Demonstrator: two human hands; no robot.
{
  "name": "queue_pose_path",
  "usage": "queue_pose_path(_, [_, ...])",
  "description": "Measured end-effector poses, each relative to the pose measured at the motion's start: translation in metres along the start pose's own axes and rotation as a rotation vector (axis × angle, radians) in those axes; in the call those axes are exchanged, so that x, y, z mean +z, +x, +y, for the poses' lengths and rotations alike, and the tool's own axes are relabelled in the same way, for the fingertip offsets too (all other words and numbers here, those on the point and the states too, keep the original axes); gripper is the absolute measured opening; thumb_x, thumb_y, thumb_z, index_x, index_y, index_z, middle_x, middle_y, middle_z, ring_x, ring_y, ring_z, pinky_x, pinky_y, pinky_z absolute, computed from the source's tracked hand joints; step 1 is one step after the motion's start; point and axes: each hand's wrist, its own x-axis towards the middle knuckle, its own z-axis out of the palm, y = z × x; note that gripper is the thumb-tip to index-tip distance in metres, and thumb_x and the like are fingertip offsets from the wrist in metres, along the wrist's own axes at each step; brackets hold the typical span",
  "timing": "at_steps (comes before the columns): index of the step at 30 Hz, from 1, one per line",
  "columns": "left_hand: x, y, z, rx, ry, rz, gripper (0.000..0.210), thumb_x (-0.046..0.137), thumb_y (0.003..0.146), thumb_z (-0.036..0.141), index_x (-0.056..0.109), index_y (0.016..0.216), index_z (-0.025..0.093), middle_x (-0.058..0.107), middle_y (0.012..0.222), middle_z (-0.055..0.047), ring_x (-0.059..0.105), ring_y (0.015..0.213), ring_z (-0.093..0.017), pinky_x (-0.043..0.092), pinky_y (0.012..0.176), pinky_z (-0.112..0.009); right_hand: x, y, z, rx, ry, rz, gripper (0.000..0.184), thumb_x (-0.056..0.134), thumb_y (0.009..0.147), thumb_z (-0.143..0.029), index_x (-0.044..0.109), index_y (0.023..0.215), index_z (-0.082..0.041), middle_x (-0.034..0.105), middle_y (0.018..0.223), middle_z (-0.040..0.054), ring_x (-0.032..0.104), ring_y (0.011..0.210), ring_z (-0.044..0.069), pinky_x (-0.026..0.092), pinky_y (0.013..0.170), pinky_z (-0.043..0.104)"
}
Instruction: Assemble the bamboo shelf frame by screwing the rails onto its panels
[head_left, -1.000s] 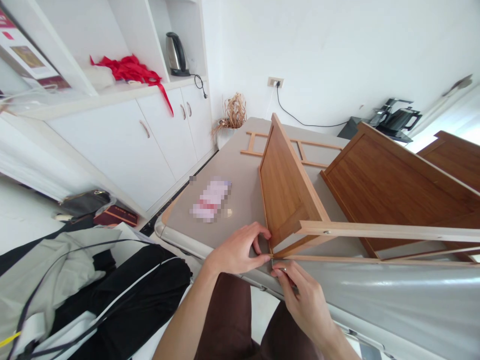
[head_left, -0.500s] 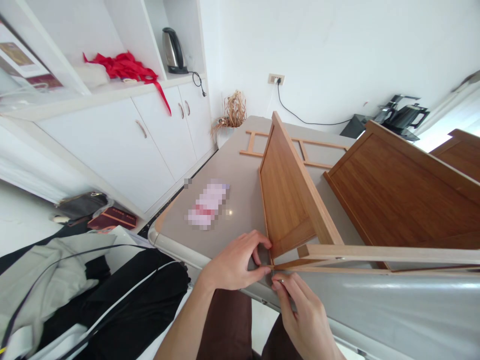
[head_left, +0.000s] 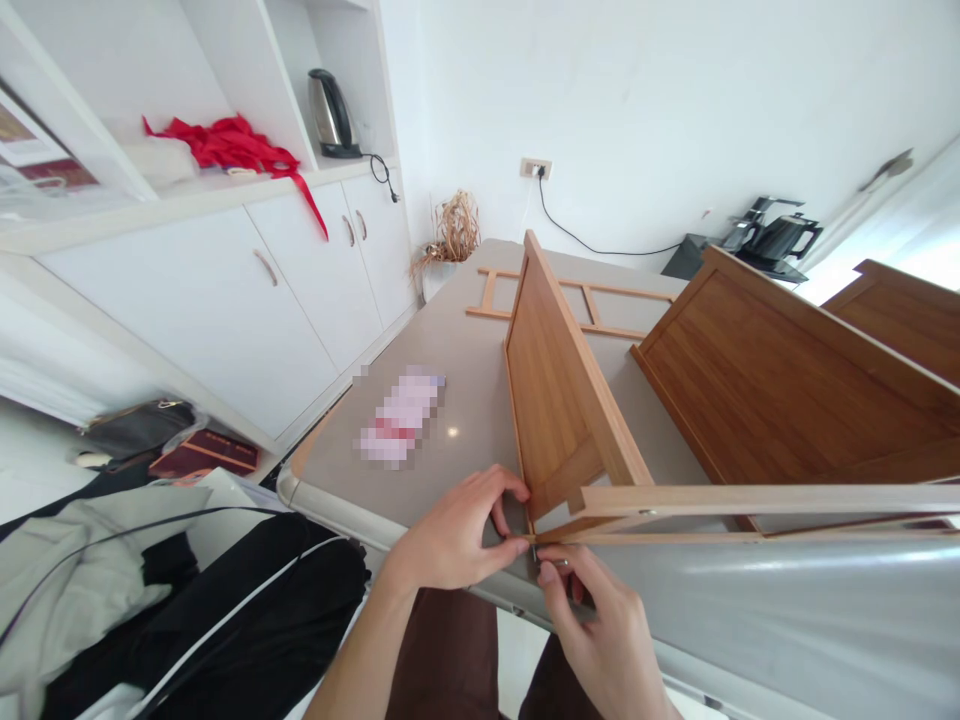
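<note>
A wooden panel (head_left: pixel 555 400) stands on its edge on the table, its near end meeting a pale wooden rail (head_left: pixel 750 500) along the table's front. My left hand (head_left: pixel 469 525) grips the panel's lower near corner, thumb and fingers on either side of the joint. Just right of it, my right hand (head_left: pixel 592 600) pinches a small shiny metal piece, apparently a hex key (head_left: pixel 535 553), against the outside of that corner. Its tip and the fastener are too small to make out.
More brown wooden panels (head_left: pixel 795 390) stand to the right. A ladder-like wooden frame (head_left: pixel 592 305) lies at the back of the grey table (head_left: pixel 472 390), with a blurred pinkish sheet (head_left: pixel 401 415) on the left. Clothes (head_left: pixel 300 590) are heaped beside the table; a kettle (head_left: pixel 330 115) sits on the shelf.
The whole view has shifted slightly left. My right fingers have turned a little around the metal piece, which shows more now. My left hand keeps its hold on the corner.
</note>
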Motion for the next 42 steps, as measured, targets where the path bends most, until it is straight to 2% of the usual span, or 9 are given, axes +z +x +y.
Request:
queue_pose_path(7, [0.004,-0.003,0.001,0.005,-0.018,0.024,0.035,0.068,0.080,0.025,0.052,0.111,0.023,0.061,0.104,-0.002,0.059,0.075,-0.014,0.048,0.081,-0.032,-0.002,-0.005,-0.004,0.077,0.063,-0.065,0.014,0.049,0.097,-0.030,0.060,0.091,-0.023,0.067,0.073,-0.0017,0.059,0.060,0.012,0.047,0.059,0.020])
queue_pose_path(11, [0.005,-0.004,0.000,0.033,-0.034,0.024,0.036,0.069,0.080,0.026,0.052,0.111,0.022,0.061,0.104,-0.002,0.059,0.077,-0.014,0.048,0.079,-0.031,-0.002,-0.005,-0.001,0.054,0.100,-0.078,0.017,0.043,0.100,-0.029,0.058,0.094,-0.023,0.066,0.074,-0.0012,0.062,0.065,0.012,0.047,0.062,0.020])
queue_pose_path(16, [0.005,-0.004,0.000,0.050,-0.039,0.034,0.036,0.070,0.080,0.028,0.052,0.111,0.022,0.061,0.104,-0.002,0.059,0.076,-0.014,0.049,0.077,-0.031,0.003,-0.007,0.003,-0.016,0.054,-0.069,0.019,0.039,0.102,-0.028,0.054,0.091,-0.022,0.061,0.073,-0.0014,0.059,0.066,0.013,0.045,0.067,0.021])
queue_pose_path(22, [0.004,-0.006,0.002,0.048,-0.039,0.030,0.037,0.070,0.080,0.029,0.052,0.111,0.023,0.062,0.102,-0.001,0.061,0.076,-0.014,0.049,0.075,-0.030,0.001,-0.007,0.000,0.043,0.086,-0.113,0.020,0.038,0.103,-0.030,0.052,0.090,-0.023,0.059,0.072,-0.0027,0.057,0.065,0.012,0.043,0.067,0.021])
queue_pose_path(27, [0.004,-0.007,0.003,0.052,-0.027,0.037,0.036,0.070,0.079,0.028,0.052,0.111,0.022,0.063,0.100,-0.001,0.061,0.076,-0.014,0.049,0.076,-0.030,0.000,-0.011,0.001,-0.001,0.074,-0.102,0.020,0.039,0.102,-0.029,0.054,0.090,-0.023,0.060,0.077,-0.0009,0.058,0.073,0.014,0.042,0.071,0.023])
queue_pose_path(37, [0.003,-0.007,0.004,0.050,-0.032,0.037,0.036,0.069,0.079,0.027,0.052,0.110,0.022,0.063,0.101,-0.001,0.061,0.076,-0.014,0.049,0.076,-0.030,0.003,-0.011,0.005,-0.065,0.039,-0.065,0.019,0.039,0.102,-0.025,0.055,0.092,-0.022,0.059,0.077,-0.0001,0.057,0.072,0.013,0.043,0.071,0.023])
queue_pose_path(42, [0.003,-0.007,0.003,0.047,-0.029,0.035,0.036,0.070,0.079,0.028,0.053,0.110,0.023,0.063,0.101,-0.001,0.061,0.076,-0.014,0.049,0.076,-0.030,0.005,-0.012,0.003,-0.045,0.053,-0.053,0.019,0.041,0.102,-0.026,0.056,0.092,-0.022,0.062,0.079,0.0004,0.059,0.074,0.013,0.044,0.073,0.023])
